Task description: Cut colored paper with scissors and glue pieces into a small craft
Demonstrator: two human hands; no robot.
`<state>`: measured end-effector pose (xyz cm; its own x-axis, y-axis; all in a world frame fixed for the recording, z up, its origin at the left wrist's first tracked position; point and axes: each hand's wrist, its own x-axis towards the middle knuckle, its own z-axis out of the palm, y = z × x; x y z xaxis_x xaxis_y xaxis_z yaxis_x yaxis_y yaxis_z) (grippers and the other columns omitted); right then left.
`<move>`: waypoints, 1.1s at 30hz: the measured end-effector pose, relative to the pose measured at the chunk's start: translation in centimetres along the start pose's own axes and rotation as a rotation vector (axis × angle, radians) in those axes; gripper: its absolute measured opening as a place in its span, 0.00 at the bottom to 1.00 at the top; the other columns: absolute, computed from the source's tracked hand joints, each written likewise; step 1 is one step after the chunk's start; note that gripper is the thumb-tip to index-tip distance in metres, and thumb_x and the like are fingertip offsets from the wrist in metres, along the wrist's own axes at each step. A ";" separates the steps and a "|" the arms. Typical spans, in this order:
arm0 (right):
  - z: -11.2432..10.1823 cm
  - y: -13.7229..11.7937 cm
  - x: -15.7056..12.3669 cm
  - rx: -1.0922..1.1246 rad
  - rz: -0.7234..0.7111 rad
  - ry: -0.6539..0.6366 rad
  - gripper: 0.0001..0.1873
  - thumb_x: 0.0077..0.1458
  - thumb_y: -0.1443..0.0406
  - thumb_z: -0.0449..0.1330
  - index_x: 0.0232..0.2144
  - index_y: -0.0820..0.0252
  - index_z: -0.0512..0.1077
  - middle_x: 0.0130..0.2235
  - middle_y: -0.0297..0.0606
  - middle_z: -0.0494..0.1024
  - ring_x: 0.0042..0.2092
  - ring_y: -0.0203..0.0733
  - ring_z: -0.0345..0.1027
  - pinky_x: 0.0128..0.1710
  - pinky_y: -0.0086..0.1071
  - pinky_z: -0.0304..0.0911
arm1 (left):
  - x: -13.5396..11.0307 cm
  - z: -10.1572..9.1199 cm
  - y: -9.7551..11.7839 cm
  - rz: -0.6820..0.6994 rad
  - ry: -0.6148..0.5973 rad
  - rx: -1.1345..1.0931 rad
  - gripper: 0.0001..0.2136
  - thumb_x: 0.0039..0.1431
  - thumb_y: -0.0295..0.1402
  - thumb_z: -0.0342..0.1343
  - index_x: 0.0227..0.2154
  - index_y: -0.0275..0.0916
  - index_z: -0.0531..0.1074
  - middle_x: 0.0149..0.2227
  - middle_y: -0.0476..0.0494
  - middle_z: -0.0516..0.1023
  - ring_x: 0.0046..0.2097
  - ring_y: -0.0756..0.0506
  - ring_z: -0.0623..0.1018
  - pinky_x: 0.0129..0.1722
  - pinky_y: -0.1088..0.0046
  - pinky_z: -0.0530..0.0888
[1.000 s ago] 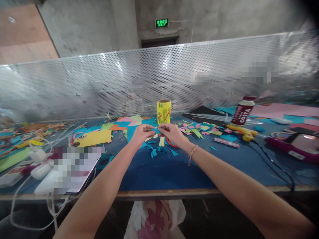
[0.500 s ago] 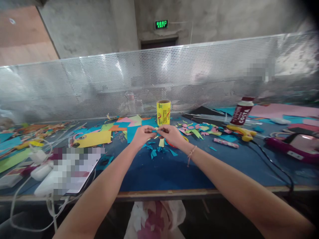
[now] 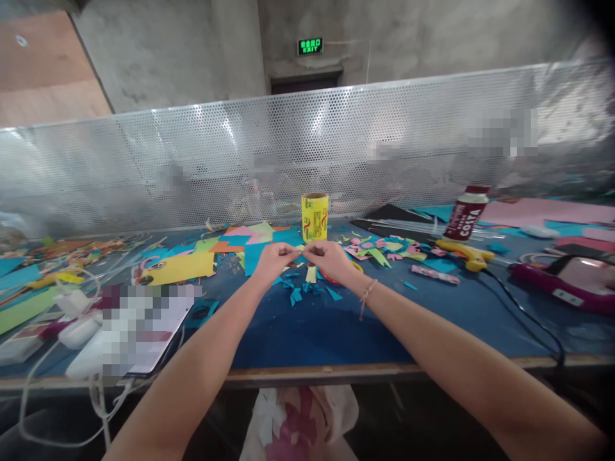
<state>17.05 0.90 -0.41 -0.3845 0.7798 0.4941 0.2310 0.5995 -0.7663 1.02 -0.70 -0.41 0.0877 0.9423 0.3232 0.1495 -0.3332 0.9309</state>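
My left hand [image 3: 273, 259] and my right hand [image 3: 329, 259] meet over the middle of the blue table [image 3: 317, 330], fingers pinched together on a small scrap of paper [image 3: 301, 251] that is too small to make out well. Below them lie several blue paper offcuts [image 3: 302, 291] and a pale yellow strip [image 3: 312, 274]. Part of a red ring-shaped handle [image 3: 331, 279], perhaps scissors, shows under my right hand. A yellow tape roll [image 3: 314, 217] stands upright just behind the hands.
A perforated metal screen [image 3: 307, 153] closes the table's far side. A yellow paper sheet [image 3: 180, 267] and chargers with white cables [image 3: 77, 320] lie left. A Costa bottle [image 3: 465, 213], yellow glue gun [image 3: 464, 253] with black cord, and a pink device [image 3: 567, 282] sit right.
Both hands have stayed in place, the fingertips drawing closer together on the small paper scrap. Nothing else on the table has moved.
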 end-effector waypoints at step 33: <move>0.4 0.5 0.4 0.049 0.057 0.113 0.07 0.47 0.61 0.54 0.23 0.59 0.63 0.22 0.31 0.67 0.26 0.35 0.66 0.30 0.31 0.65 | -0.7 0.8 1.4 -0.126 0.056 -0.138 0.07 0.41 0.33 0.58 0.22 0.35 0.67 0.18 0.52 0.67 0.21 0.54 0.68 0.24 0.77 0.66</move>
<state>16.65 1.40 -0.77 -0.2680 0.8295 0.4900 0.2044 0.5460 -0.8125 1.98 -1.80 0.51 0.0217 0.9778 0.2083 0.0186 -0.2087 0.9778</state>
